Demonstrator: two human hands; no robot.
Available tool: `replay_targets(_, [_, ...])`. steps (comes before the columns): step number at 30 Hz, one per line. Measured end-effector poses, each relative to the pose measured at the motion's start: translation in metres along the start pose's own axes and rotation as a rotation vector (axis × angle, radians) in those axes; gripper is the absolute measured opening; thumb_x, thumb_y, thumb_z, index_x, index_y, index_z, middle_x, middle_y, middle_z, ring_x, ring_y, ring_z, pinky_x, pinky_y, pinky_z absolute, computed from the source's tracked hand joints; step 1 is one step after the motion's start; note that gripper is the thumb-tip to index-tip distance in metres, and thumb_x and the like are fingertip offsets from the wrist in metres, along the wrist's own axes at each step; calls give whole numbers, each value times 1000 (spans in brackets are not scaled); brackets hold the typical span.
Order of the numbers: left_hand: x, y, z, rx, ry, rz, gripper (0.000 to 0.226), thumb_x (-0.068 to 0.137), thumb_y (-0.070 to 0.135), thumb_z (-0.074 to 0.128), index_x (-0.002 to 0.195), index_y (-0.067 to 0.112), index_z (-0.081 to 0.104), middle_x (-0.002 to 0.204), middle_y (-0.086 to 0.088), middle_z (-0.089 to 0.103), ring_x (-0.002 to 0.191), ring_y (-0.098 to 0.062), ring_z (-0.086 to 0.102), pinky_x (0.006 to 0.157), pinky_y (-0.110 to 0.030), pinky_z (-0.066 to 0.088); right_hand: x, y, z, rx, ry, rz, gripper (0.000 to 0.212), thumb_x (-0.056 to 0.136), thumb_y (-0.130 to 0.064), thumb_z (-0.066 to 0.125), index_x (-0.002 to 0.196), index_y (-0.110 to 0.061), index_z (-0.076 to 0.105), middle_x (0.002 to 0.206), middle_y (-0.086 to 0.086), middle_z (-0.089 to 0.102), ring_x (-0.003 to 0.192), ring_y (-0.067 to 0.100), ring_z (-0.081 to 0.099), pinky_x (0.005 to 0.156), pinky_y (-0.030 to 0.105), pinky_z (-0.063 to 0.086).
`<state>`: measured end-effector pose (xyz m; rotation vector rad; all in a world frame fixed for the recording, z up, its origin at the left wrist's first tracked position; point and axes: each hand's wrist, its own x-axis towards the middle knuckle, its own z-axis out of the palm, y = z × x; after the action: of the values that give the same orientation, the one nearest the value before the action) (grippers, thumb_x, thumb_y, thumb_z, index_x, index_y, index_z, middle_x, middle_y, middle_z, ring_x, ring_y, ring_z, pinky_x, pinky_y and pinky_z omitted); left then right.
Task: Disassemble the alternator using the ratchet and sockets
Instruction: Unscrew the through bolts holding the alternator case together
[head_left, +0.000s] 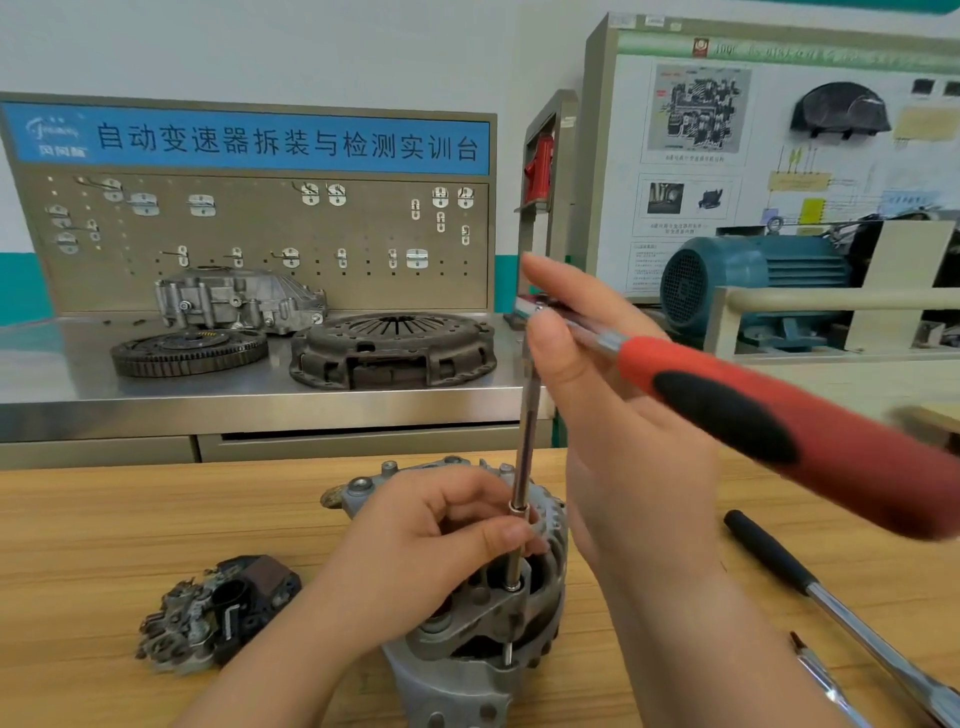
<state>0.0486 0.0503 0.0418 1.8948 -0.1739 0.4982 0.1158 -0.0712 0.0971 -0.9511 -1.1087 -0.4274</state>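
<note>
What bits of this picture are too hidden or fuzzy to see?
Head view:
- What the long steel extension bar sits on: hidden inside the grey metal alternator.
- Head of the red-and-black ratchet: covered by the right hand; handle blurred, cut by the right edge.
- Alternator's front: cut by the bottom edge, partly behind the left hand.
</note>
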Motion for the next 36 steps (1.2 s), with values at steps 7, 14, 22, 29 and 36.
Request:
replay_targets(7, [-1, 5, 2, 56, -77, 39, 16, 86, 33, 60, 96, 33, 73, 91, 6, 77, 91, -11, 72, 84, -21, 51, 2, -5, 2, 607, -54, 550, 42, 88, -46, 43, 118, -23, 61, 106, 2, 75, 91, 20, 72, 85, 31, 56])
replay_targets(14, [1, 0, 4, 29, 12, 8, 18, 77, 26, 66, 91, 18, 73, 83, 2, 78, 85, -11, 73, 81, -23, 52, 5, -8, 1, -43, -53, 125, 18, 88, -26, 59, 83, -40, 68, 82, -23, 72, 101, -1, 65, 86, 7, 46])
replay_targets(22, [-1, 5, 7, 118, -24, 42, 19, 87, 23, 56, 94, 31, 71, 84, 10, 76, 87, -6, 71, 84, -24, 52, 4, -3, -2, 655, -64, 599, 44, 86, -45, 44, 118, -21, 61, 101, 3, 76, 81, 19, 72, 80, 30, 57])
replay_targets(29, [0, 3, 5, 49, 34, 17, 31, 73, 35, 67, 96, 15, 71, 84, 4, 78, 85, -10, 73, 82, -25, 53, 0, -2, -3, -84, 1, 9, 19, 86, -31, 62, 104, -37, 66, 108, -7, 72, 106, 9, 65, 94, 29, 49])
replay_targets(36, [-1, 7, 9, 134, -37, 15, 19, 86, 27, 56, 98, 22, 70, 88, 9, 77, 89, -6, 71, 87, -28, 53, 6, -4, -6, 708, -59, 593, 38, 85, -38, 50, 115, -18, 63, 104, 1, 75, 77, 19, 71, 73, 29, 57])
